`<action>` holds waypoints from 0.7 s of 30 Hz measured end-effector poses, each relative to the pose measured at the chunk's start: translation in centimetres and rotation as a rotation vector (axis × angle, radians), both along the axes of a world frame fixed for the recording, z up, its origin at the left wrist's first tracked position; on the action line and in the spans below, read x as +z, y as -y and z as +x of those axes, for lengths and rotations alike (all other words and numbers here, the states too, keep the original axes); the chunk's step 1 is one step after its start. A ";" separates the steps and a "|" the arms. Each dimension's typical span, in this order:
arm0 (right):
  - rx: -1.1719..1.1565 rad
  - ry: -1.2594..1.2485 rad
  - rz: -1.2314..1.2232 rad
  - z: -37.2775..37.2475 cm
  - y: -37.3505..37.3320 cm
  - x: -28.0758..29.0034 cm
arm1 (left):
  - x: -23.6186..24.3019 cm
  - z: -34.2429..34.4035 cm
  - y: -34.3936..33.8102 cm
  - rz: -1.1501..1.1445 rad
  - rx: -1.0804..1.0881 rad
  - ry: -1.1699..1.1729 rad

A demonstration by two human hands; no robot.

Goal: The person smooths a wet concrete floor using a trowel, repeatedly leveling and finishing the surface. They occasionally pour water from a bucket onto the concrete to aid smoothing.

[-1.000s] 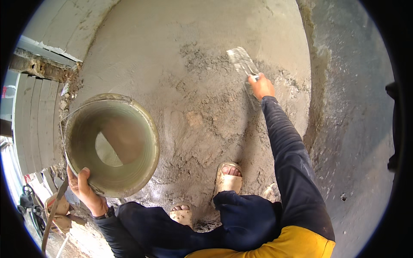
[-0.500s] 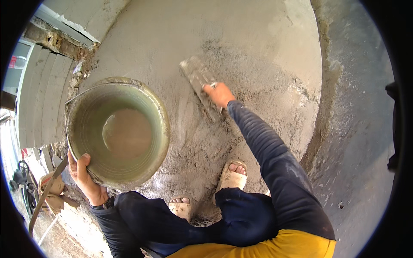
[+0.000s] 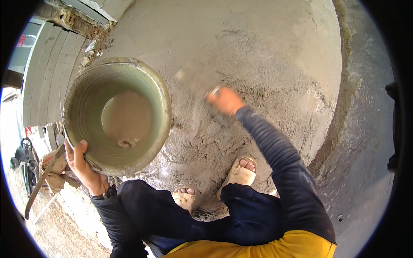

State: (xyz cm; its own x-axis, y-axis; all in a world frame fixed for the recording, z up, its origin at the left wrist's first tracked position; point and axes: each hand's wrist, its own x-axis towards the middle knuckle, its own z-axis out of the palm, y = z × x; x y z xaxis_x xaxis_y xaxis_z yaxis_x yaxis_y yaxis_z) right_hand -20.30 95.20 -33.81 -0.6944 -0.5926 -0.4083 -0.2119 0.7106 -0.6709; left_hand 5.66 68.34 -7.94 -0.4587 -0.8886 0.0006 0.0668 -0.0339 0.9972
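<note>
My left hand is closed on the near left rim of a green bucket. Muddy grey-brown water lies in the bottom of the bucket, which tilts so that I look into it. My right hand grips the handle of a plastering trowel, its flat blade smeared by motion. The trowel is over the wet cement floor, out in front and to the right of the bucket. The cement looks smooth at the far side and rough around my feet.
My sandalled feet stand on the rough cement. A groove-like edge parts the fresh cement from a darker grey floor at the right. Wooden boards and rubble border the left, with a torn paper bag nearer me.
My right hand and the trowel have swept slightly right and nearer me. The bucket in my left hand sits a little higher in the view, its water now rippling.
</note>
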 end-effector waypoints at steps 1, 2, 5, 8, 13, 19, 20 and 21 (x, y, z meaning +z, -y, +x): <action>0.159 -0.143 0.005 2.2 0.2 -0.1 | 0.0 0.2 0.4 -0.031 0.035 0.029; 0.144 -0.275 0.070 4.4 0.3 -0.4 | -0.2 0.4 0.8 -0.024 0.043 0.032; 0.078 -0.255 0.278 4.6 -4.5 -0.8 | -0.5 1.7 1.9 -0.026 0.053 0.027; -0.311 -0.304 0.248 2.0 -11.1 0.1 | -0.2 3.5 2.8 -0.021 0.052 -0.010; -0.546 -0.085 0.102 4.3 -11.7 2.6 | 0.3 5.4 3.2 0.026 0.000 -0.086; -0.026 -0.210 0.038 5.5 1.5 1.4 | 0.1 5.5 3.5 -0.008 0.015 -0.032; -0.073 -0.229 0.155 3.9 1.7 1.2 | -0.1 5.6 3.5 -0.024 -0.031 -0.065; -0.057 -0.233 0.148 2.2 1.5 1.0 | -0.1 5.7 3.8 -0.050 0.004 -0.039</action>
State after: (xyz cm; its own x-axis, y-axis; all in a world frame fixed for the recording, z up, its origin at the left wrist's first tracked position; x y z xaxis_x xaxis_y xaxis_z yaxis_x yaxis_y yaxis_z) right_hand -18.07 93.66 -32.85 -0.8102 -0.4959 -0.3126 -0.3055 0.8123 -0.4969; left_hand 11.40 64.59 -8.09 -0.4540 -0.8888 0.0632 0.1061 0.0165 0.9942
